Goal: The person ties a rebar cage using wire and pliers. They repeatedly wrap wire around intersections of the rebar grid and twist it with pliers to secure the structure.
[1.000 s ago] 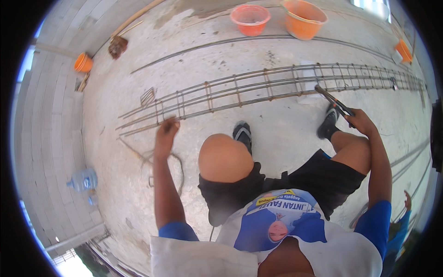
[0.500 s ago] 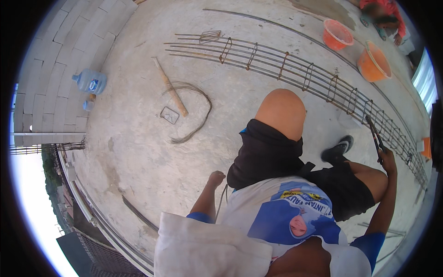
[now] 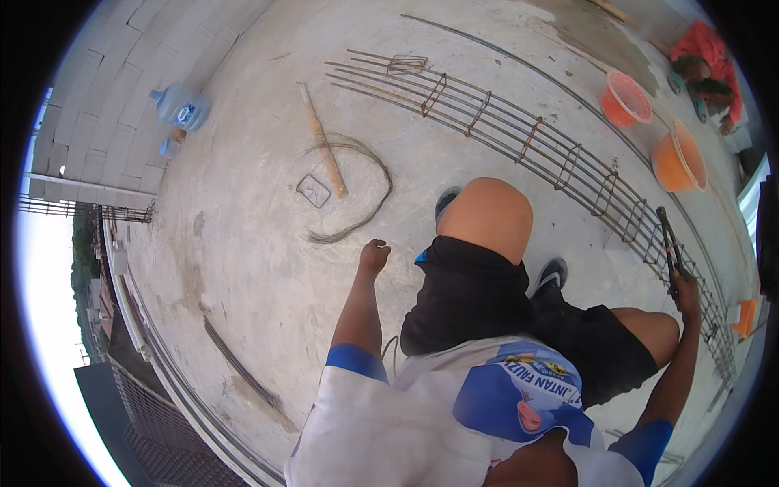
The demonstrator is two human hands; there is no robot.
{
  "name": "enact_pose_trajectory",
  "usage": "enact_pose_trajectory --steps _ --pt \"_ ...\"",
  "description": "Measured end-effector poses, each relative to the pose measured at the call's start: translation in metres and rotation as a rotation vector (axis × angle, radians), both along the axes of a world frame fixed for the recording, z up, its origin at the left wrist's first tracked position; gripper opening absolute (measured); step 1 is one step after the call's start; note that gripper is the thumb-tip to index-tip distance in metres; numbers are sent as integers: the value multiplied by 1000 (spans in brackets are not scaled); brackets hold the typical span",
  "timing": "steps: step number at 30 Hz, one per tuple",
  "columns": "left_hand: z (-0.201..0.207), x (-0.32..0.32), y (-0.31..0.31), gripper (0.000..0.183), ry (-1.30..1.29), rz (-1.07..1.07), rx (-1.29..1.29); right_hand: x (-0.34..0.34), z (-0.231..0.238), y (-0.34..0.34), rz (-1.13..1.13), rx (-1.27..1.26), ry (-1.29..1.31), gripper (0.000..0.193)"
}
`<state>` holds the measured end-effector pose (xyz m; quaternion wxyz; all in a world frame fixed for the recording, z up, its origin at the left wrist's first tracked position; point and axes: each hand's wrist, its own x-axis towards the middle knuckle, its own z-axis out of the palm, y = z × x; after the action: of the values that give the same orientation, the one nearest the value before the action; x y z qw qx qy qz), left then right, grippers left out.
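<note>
My right hand (image 3: 686, 294) is closed around the handles of dark long-handled pincers (image 3: 667, 235). Their head points away from me, over or beside a long rebar cage (image 3: 568, 166) with square stirrups that lies on the concrete. To the left of my raised knee, my left hand (image 3: 375, 256) hangs above the floor with its fingers curled. Whether anything small is inside them is hidden. A coil of thin tie wire (image 3: 381, 203) lies just beyond that hand, partly across a wooden stick (image 3: 324, 146). A bent metal stirrup (image 3: 313, 191) rests beside them.
Two orange buckets (image 3: 625, 99) stand beyond the cage, near another person in red (image 3: 710, 69) crouching at the far right. A long single bar (image 3: 519, 61) runs behind the cage. Several rods (image 3: 235, 357) lie left. A blue water jug (image 3: 180, 107) stands by the block wall (image 3: 122, 81).
My left hand has moved forward and up, toward the wire coil. My feet have shifted in a step. The pincers stay in my right hand, and the view has turned slightly.
</note>
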<state>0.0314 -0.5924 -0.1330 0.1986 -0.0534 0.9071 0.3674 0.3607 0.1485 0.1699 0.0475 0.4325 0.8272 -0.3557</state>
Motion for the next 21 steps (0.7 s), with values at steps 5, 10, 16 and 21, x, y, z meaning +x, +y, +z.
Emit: enact_pose_trajectory --steps 5,10,16,21 --pt "-26 -37 -32 61 -8 39 -91 -32 16 -30 66 0 -159 67" --pt "-32 -83 -12 88 -207 -4 -273 -16 -20 -9 -2 -34 -139 64" --pt "-14 -107 26 91 -373 -180 -559 -12 -18 -4 -158 -78 -96 58" --pt "-24 -113 26 66 -322 -186 -635 -43 -6 -24 -220 -130 -112 58"
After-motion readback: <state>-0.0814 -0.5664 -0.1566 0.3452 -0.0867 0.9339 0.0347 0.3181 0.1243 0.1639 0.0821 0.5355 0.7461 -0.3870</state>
